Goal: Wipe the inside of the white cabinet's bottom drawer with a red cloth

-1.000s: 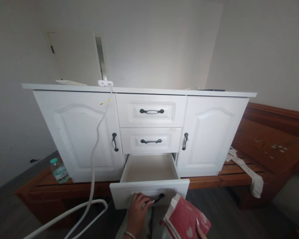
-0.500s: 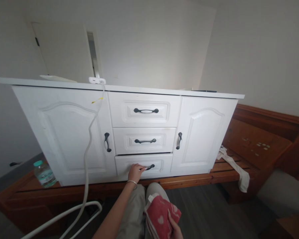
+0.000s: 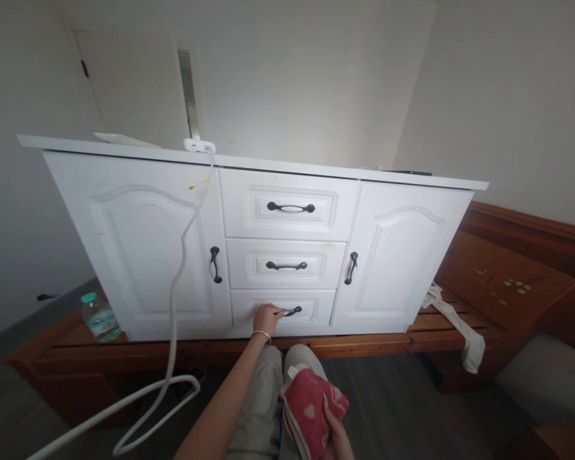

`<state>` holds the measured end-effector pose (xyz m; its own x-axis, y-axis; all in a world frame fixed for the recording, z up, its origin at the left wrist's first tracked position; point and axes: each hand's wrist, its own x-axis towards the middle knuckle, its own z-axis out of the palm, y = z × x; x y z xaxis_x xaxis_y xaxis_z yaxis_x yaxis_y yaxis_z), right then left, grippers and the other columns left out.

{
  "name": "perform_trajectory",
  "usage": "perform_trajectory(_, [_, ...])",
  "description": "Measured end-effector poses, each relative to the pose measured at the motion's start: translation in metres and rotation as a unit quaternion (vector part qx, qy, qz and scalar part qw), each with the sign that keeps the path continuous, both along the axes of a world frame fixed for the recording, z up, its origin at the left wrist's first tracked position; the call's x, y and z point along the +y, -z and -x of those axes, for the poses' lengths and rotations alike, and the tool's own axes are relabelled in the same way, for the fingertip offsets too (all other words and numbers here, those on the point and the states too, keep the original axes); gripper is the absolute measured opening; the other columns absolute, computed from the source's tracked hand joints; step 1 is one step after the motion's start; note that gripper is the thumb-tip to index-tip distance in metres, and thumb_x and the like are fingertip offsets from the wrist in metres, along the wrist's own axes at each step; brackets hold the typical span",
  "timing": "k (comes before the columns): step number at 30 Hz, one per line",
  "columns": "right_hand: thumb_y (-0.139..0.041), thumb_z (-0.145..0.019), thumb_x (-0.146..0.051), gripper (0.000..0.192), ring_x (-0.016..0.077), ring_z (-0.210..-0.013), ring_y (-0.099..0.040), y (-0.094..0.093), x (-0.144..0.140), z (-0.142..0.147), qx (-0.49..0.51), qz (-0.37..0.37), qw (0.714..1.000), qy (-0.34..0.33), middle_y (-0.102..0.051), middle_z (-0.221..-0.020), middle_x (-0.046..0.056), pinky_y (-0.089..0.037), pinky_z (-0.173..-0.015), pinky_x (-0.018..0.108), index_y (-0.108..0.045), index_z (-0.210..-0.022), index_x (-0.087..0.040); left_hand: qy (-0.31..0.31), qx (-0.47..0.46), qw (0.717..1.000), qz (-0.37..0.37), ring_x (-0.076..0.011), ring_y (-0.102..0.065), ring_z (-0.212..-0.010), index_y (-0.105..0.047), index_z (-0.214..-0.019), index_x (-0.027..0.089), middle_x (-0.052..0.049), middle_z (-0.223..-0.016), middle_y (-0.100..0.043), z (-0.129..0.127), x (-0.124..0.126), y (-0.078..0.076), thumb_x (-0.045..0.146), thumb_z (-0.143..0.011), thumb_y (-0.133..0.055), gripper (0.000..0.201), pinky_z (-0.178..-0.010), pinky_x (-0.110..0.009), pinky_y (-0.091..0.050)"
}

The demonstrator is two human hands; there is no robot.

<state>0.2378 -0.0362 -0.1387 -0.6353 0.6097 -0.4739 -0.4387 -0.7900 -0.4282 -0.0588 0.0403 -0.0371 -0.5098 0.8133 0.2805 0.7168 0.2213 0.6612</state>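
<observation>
My left hand [image 3: 267, 317] grips the dark handle [image 3: 291, 312] of the bottom drawer [image 3: 316, 310] of a white cabinet [image 3: 144, 243]. That drawer sits flush with the cabinet front. My right hand [image 3: 334, 431] is low in the view, over my knee, and holds a folded red cloth with pale hearts [image 3: 307, 409]. Above the bottom drawer are two more closed drawers with dark handles, flanked by two closed doors.
A white cable [image 3: 175, 306] hangs from a white adapter [image 3: 199, 145] on the cabinet top down to the floor. A water bottle [image 3: 99, 317] stands on the wooden bench [image 3: 388, 342] under the cabinet. A white cloth [image 3: 464, 335] drapes over the bench at right.
The bottom drawer, pulled out a second ago, has been pushed shut by my left hand. My right hand with the red cloth has dropped lower onto my knee.
</observation>
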Motion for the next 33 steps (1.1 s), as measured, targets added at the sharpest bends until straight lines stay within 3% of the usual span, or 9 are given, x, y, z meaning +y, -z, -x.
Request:
perform_trajectory(3, [-0.092, -0.042, -0.054, 0.054, 0.0402, -0.102, -0.073, 0.000, 0.003, -0.001, -0.010, 0.020, 1.000, -0.017, -0.080, -0.089, 0.008, -0.059, -0.087, 0.056, -0.080, -0.086, -0.024, 0.019, -0.027, 0.999, -0.042, -0.0259, -0.065, -0.102, -0.082, -0.089, 0.022, -0.007, -0.097, -0.078, -0.001, -0.001, -0.001, 0.037, -0.086, -0.069, 0.019, -0.095, -0.040, -0.052])
perform_trajectory(6, [-0.092, -0.037, -0.054, 0.054, 0.0399, -0.104, -0.073, -0.001, 0.005, -0.002, -0.016, 0.022, 0.999, -0.026, -0.080, -0.091, 0.007, -0.059, -0.087, 0.056, -0.080, -0.082, -0.026, 0.013, -0.051, 0.995, -0.090, -0.0223, -0.066, -0.104, -0.078, -0.107, 0.021, -0.009, -0.113, -0.073, -0.012, -0.018, 0.001, 0.041, -0.089, -0.062, 0.032, -0.092, -0.036, -0.056])
perform_trajectory(8, [-0.091, -0.039, -0.057, 0.056, 0.0393, -0.106, -0.073, -0.003, 0.005, -0.003, -0.016, 0.015, 0.999, -0.034, -0.080, -0.096, 0.007, -0.059, -0.088, 0.055, -0.080, -0.084, -0.026, -0.001, -0.076, 0.989, -0.127, -0.0217, -0.066, -0.104, -0.074, -0.116, 0.020, -0.011, -0.119, -0.069, -0.027, -0.041, 0.006, 0.046, -0.093, -0.054, 0.040, -0.091, -0.036, -0.056])
perform_trajectory(11, [-0.090, -0.039, -0.061, 0.058, 0.0405, -0.105, -0.073, -0.004, 0.004, -0.003, -0.021, 0.021, 0.999, -0.041, -0.080, -0.099, 0.009, -0.058, -0.087, 0.056, -0.080, -0.085, -0.027, 0.010, -0.157, 0.974, -0.165, -0.0235, -0.068, -0.102, -0.075, -0.102, 0.019, -0.010, -0.106, -0.073, -0.057, -0.088, 0.029, 0.054, -0.096, -0.045, 0.046, -0.092, -0.037, -0.055])
perform_trajectory(15, [-0.090, -0.036, -0.062, 0.056, 0.0431, -0.107, -0.071, -0.002, 0.007, -0.001, -0.035, 0.034, 0.997, -0.058, -0.079, -0.101, 0.012, -0.058, -0.087, 0.056, -0.078, -0.076, -0.025, 0.039, -0.199, 0.979, -0.032, -0.0244, -0.070, -0.092, -0.074, -0.089, 0.019, -0.010, -0.094, -0.077, -0.095, -0.141, 0.080, 0.055, -0.098, -0.036, 0.053, -0.088, -0.035, -0.054])
perform_trajectory(18, [-0.089, -0.037, -0.063, 0.056, 0.0433, -0.108, -0.071, -0.001, 0.009, 0.000, -0.034, 0.022, 0.996, -0.074, -0.079, -0.100, 0.012, -0.058, -0.088, 0.056, -0.078, -0.077, -0.024, 0.037, -0.090, 0.993, 0.072, -0.0230, -0.069, -0.095, -0.073, -0.086, 0.021, -0.009, -0.095, -0.076, -0.112, -0.155, 0.106, 0.039, -0.100, -0.036, 0.043, -0.090, -0.033, -0.051])
perform_trajectory(23, [-0.091, -0.037, -0.059, 0.057, 0.0430, -0.105, -0.072, -0.001, 0.009, 0.001, -0.026, 0.007, 0.999, -0.038, -0.080, -0.092, 0.012, -0.058, -0.087, 0.057, -0.078, -0.080, -0.023, 0.054, 0.018, 0.978, 0.199, -0.0245, -0.068, -0.106, -0.074, -0.099, 0.021, -0.009, -0.107, -0.077, -0.120, -0.149, 0.103, 0.023, -0.098, -0.038, 0.036, -0.095, -0.035, -0.047])
perform_trajectory(28, [-0.093, -0.042, -0.052, 0.055, 0.0407, -0.107, -0.072, -0.002, 0.008, 0.002, -0.006, -0.016, 1.000, -0.024, -0.080, -0.091, 0.013, -0.057, -0.093, 0.055, -0.079, -0.083, -0.018, 0.068, 0.047, 0.974, 0.210, -0.0259, -0.067, -0.107, -0.074, -0.100, 0.022, -0.008, -0.107, -0.077, -0.121, -0.150, 0.100, 0.024, -0.099, -0.037, 0.037, -0.101, -0.039, -0.043])
perform_trajectory(33, [-0.096, -0.041, -0.045, 0.052, 0.0409, -0.107, -0.072, 0.004, 0.013, 0.002, -0.003, 0.007, 1.000, -0.030, -0.079, -0.085, 0.016, -0.058, -0.091, 0.052, -0.080, -0.081, -0.016, 0.064, 0.051, 0.973, 0.215, -0.0258, -0.066, -0.107, -0.074, -0.100, 0.022, -0.008, -0.107, -0.077, -0.121, -0.150, 0.103, 0.023, -0.097, -0.037, 0.037, -0.098, -0.038, -0.044])
